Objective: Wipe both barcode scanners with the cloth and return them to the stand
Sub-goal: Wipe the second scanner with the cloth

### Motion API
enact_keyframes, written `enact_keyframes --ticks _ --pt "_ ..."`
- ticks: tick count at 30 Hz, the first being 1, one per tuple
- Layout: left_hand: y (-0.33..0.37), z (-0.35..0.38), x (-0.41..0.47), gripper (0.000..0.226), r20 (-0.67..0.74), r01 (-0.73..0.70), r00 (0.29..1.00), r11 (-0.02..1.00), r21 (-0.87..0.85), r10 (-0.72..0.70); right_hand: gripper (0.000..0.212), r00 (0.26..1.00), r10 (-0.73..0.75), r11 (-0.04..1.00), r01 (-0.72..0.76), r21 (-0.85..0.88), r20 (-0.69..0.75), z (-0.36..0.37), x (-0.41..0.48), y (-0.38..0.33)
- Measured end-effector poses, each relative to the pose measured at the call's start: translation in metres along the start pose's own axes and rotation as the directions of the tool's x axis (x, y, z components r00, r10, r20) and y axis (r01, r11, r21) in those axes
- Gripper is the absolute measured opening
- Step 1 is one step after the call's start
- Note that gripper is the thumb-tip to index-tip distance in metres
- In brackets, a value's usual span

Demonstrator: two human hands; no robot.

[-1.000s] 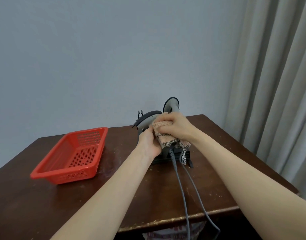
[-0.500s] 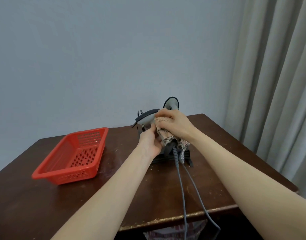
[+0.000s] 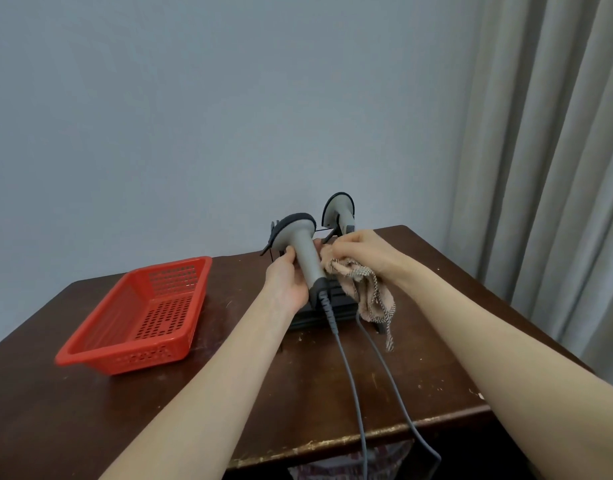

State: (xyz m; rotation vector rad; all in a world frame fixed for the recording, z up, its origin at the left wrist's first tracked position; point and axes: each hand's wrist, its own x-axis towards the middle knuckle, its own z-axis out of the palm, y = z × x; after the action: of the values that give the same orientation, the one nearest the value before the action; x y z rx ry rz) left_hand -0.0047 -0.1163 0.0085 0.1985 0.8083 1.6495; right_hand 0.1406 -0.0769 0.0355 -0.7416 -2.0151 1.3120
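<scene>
On table (image 3: 263,410), two scanners (image 3: 306,258) (image 3: 339,211), one cloth (image 3: 370,292)

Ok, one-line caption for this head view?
Left hand holds grey corded barcode scanner; right hand presses beige checked cloth against its handle.

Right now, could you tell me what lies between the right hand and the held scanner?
The cloth, gripped by the right hand, beside the scanner handle; head view.

The stand (image 3: 310,318) is mostly hidden behind the left hand (image 3: 286,284), scanner (image 3: 306,258) and cloth (image 3: 370,296). Above the stand, the rear scanner (image 3: 338,209) loses its handle behind the right hand (image 3: 363,251). The cables (image 3: 353,393) leave the bottom edge.
</scene>
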Motion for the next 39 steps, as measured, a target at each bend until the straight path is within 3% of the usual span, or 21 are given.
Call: enact_keyframes --ticks 3,6,11,16,20,24,27,33,39 --pt "-0.002 -0.001 0.002 0.045 0.009 0.017 1.0 1.0 0.018 -0.017 0.019 0.978 -0.012 0.992 0.038 0.123 -0.209 -0.001 0.008 -0.002" --pt "-0.004 -0.002 0.002 0.051 0.063 0.041 0.997 0.997 0.067 -0.045 0.006 0.965 -0.064 0.985 0.103 0.141 -0.252 0.006 0.014 -0.005" --pt "-0.007 0.002 -0.007 0.062 0.111 0.076 0.99 0.987 0.139 -0.091 0.02 0.988 -0.063 0.995 0.073 0.067 -0.142 0.014 0.01 -0.004" --pt "-0.004 -0.005 -0.005 0.069 0.053 0.103 0.992 0.984 0.147 -0.112 0.006 0.999 -0.018 1.0 0.019 -0.01 0.044 0.013 0.004 -0.007" --pt "-0.004 -0.005 -0.003 0.072 0.034 0.069 0.997 0.98 0.187 -0.076 0.022 0.992 0.013 1.0 -0.012 -0.008 0.122 0.011 0.002 -0.01" --pt "-0.01 -0.002 -0.005 0.07 0.057 -0.015 0.998 0.973 0.231 0.002 0.009 0.995 -0.052 0.999 0.052 -0.008 -0.086 0.015 0.012 -0.011" --pt "-0.011 -0.002 -0.002 0.068 0.035 -0.04 0.999 0.972 0.233 0.033 0.011 0.974 -0.091 0.996 0.094 0.004 -0.209 0.015 0.019 -0.011" --pt "-0.007 -0.005 0.0 0.06 -0.017 -0.078 0.996 0.977 0.196 0.083 0.006 0.999 -0.028 1.0 0.028 -0.003 0.041 0.011 0.013 -0.014" --pt "-0.008 -0.007 -0.004 0.05 -0.046 -0.093 0.993 0.958 0.27 0.11 0.014 0.984 0.057 0.997 -0.049 -0.053 0.169 0.006 0.004 -0.01"
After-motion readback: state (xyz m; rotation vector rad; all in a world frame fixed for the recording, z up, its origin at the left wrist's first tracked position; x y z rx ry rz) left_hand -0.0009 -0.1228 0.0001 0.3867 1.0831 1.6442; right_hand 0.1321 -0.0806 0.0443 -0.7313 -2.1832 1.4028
